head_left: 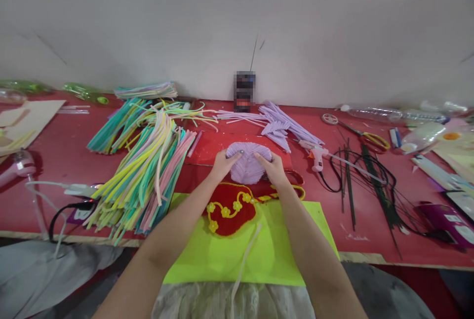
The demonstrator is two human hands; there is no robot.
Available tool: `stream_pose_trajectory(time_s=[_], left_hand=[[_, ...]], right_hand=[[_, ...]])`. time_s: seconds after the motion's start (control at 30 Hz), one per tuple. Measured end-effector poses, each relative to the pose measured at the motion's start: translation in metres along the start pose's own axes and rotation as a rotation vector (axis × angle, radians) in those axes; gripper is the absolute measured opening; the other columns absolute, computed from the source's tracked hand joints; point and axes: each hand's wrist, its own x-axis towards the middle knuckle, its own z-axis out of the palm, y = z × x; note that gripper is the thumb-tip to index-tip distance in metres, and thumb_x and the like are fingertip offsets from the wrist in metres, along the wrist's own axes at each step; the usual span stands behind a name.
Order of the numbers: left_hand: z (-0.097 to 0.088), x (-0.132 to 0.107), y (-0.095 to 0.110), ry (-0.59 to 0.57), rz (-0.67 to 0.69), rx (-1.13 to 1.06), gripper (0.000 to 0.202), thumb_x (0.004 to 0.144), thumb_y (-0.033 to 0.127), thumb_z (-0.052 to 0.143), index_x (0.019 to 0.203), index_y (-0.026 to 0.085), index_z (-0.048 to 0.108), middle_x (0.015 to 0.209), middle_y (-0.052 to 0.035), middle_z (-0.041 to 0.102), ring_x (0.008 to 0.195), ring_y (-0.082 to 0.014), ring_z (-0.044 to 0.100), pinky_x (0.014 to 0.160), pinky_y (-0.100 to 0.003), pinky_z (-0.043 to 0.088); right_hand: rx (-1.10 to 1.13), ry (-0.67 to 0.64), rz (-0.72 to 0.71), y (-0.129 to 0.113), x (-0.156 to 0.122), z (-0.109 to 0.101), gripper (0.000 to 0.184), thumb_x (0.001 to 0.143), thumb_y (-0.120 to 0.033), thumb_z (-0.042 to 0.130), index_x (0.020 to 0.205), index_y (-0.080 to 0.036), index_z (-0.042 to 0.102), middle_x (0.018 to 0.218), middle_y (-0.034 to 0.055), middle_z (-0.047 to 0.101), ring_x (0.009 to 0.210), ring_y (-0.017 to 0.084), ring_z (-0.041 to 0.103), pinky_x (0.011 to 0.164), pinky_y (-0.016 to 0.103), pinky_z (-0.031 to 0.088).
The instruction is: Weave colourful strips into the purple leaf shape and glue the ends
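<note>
Both my hands rest on a lilac fan-shaped piece made of pipe cleaners [247, 163] in the middle of the red table [55, 161]. My left hand [223, 165] presses its left edge with fingers curled over it. Gripping the right edge is my right hand [273, 167]. The lilac piece lies on a red sheet [211, 148]. Just in front of my hands lies a red felt shape with yellow flower trim [231, 210], on a lime green sheet [222, 255].
A big heap of pastel pipe cleaners [144, 171] lies left. Loose lilac pipe cleaners [277, 124] lie behind. A glue gun [314, 153], black wires [370, 180] and scissors [365, 135] are right. A pink tool [17, 166] sits at far left.
</note>
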Motion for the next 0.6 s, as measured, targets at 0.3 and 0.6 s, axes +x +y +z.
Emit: stream_pose_trajectory(time_s=[0.3,0.6], left_hand=[[-0.0002,0.0031,-0.0029,0.005,-0.017,-0.095,0.039,0.059,0.043,0.073,0.084,0.014,0.069,0.083,-0.0045,0.070,0.078,-0.0192,0.063,0.074,-0.031,0.048],[-0.0012,0.0074,-0.0060,-0.099,-0.079,-0.211,0.041,0.049,0.039,0.079,0.081,0.013,0.071,0.085,-0.0075,0.072,0.085,-0.0215,0.063,0.085,-0.035,0.045]], right_hand=[[-0.076,0.038,-0.068,-0.0003,-0.0003,-0.0017,0.031,0.066,-0.042,0.068,0.079,-0.014,0.068,0.071,0.0010,0.066,0.062,0.014,0.057,0.059,0.026,0.046],[-0.078,0.190,-0.166,0.0051,0.0053,-0.0061,0.026,0.067,-0.038,0.068,0.080,-0.016,0.069,0.075,0.0010,0.068,0.068,0.016,0.059,0.067,0.029,0.047]])
